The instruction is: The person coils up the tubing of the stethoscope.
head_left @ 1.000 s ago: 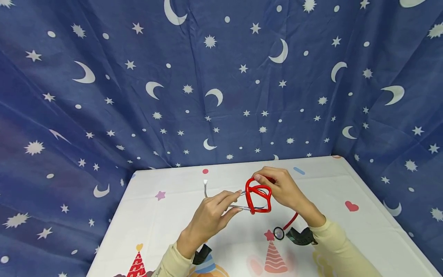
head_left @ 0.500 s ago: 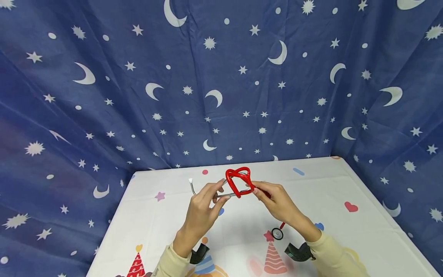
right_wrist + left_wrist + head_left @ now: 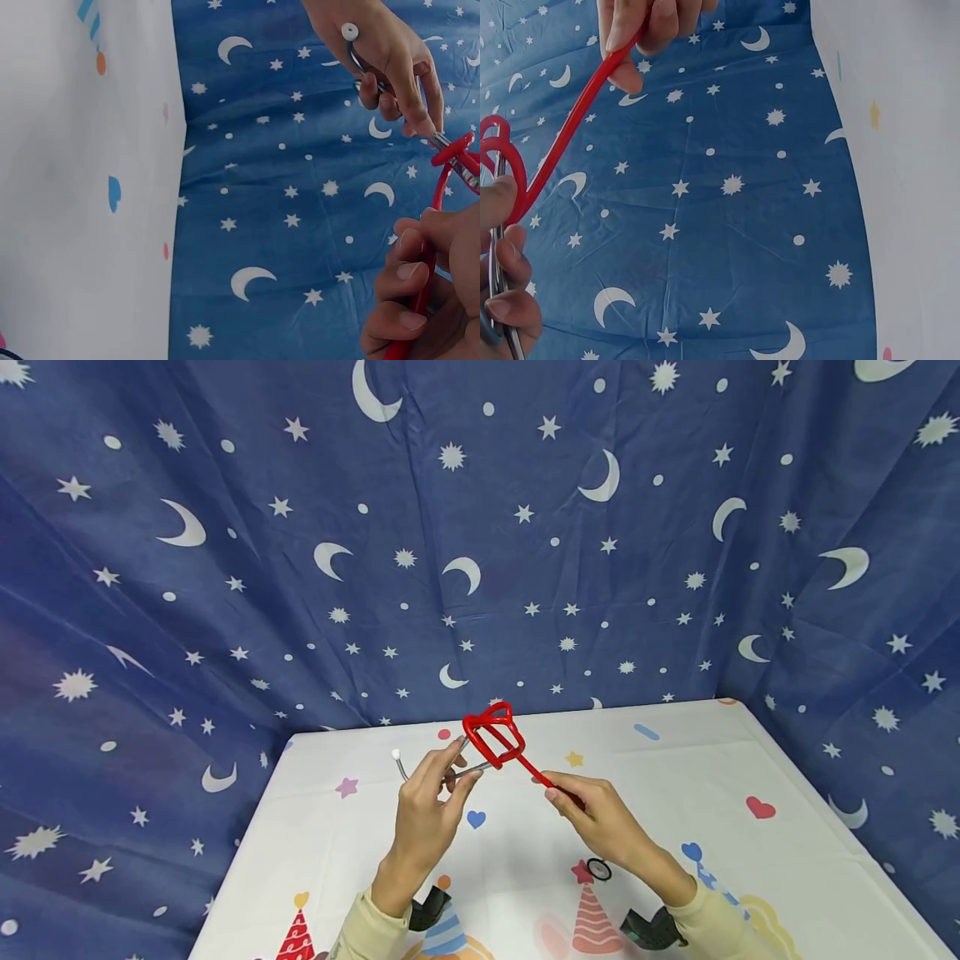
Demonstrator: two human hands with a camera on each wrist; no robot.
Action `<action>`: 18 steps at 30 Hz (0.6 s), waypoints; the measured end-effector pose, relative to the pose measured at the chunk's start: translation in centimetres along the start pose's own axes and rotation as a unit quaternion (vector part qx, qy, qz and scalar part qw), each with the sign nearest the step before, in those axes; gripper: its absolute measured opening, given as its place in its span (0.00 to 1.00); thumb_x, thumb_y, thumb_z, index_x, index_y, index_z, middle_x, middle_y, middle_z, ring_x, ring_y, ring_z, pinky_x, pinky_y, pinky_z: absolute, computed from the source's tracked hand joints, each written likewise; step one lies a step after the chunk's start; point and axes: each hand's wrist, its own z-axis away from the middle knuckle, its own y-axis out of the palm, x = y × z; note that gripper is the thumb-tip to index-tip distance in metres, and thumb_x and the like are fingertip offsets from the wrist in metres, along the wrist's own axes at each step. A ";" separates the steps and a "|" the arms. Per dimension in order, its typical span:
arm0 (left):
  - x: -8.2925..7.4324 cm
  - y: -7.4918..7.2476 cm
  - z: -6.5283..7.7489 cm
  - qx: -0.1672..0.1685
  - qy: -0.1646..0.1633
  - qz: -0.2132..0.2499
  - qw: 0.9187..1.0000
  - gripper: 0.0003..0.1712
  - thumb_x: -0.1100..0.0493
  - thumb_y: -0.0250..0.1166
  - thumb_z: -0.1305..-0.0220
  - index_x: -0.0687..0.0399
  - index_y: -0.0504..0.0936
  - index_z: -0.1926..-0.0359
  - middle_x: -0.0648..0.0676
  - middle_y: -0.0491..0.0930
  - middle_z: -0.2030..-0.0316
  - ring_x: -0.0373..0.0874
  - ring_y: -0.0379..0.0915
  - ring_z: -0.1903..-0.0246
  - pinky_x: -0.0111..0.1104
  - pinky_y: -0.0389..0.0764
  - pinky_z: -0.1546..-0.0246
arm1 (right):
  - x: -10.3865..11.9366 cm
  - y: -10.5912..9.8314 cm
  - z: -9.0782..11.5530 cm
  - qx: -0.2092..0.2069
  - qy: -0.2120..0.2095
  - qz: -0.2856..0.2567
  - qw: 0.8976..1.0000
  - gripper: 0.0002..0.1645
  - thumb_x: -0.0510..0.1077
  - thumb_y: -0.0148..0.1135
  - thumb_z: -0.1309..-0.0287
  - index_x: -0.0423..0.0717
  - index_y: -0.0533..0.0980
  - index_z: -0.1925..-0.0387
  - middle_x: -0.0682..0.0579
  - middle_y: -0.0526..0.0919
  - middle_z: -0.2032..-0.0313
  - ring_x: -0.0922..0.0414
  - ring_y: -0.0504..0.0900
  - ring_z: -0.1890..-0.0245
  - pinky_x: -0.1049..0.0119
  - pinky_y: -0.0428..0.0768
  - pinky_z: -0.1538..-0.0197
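A stethoscope with red tubing (image 3: 497, 720) and metal ear tubes is held up between both hands over the table. My left hand (image 3: 423, 810) grips the metal ear tubes; one white ear tip (image 3: 396, 755) sticks out to its left. Beyond those fingertips the red tubing is looped around the ear tubes. From the loops a straight length of tubing (image 3: 570, 124) runs to my right hand (image 3: 603, 818), which pinches it between thumb and curled fingers. The black-rimmed chest piece (image 3: 599, 869) shows below the right hand, low over the table.
The table has a white cloth (image 3: 360, 843) printed with party hats, stars and hearts. Behind it and at both sides hangs a blue curtain (image 3: 480, 527) with moons and stars. A dark strap with a camera sits at each wrist.
Both hands have moved left with the stethoscope. The right hand has slid down off the loops onto the tubing, drawing a straight stretch between them, and the loops look smaller.
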 end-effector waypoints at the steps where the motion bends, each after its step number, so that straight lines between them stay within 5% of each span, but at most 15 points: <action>1: 0.0 0.0 0.0 -0.004 -0.004 0.000 1.000 0.27 0.66 0.74 0.47 0.63 0.79 0.44 0.55 0.80 0.67 0.39 0.70 0.77 0.19 0.69 0.76 | 0.0 0.1 0.1 0.000 -0.002 -0.001 1.000 0.16 0.43 0.59 0.32 0.44 0.80 0.47 0.64 0.71 0.79 0.72 0.62 0.82 0.76 0.65 0.82; 18: 0.9 -0.2 0.1 -0.030 -0.054 -0.035 0.997 0.27 0.65 0.74 0.46 0.65 0.79 0.44 0.54 0.81 0.69 0.43 0.71 0.78 0.21 0.67 0.78 | 1.4 0.6 2.8 0.007 -0.013 0.012 1.000 0.16 0.42 0.61 0.34 0.43 0.80 0.47 0.59 0.77 0.75 0.73 0.65 0.79 0.77 0.70 0.79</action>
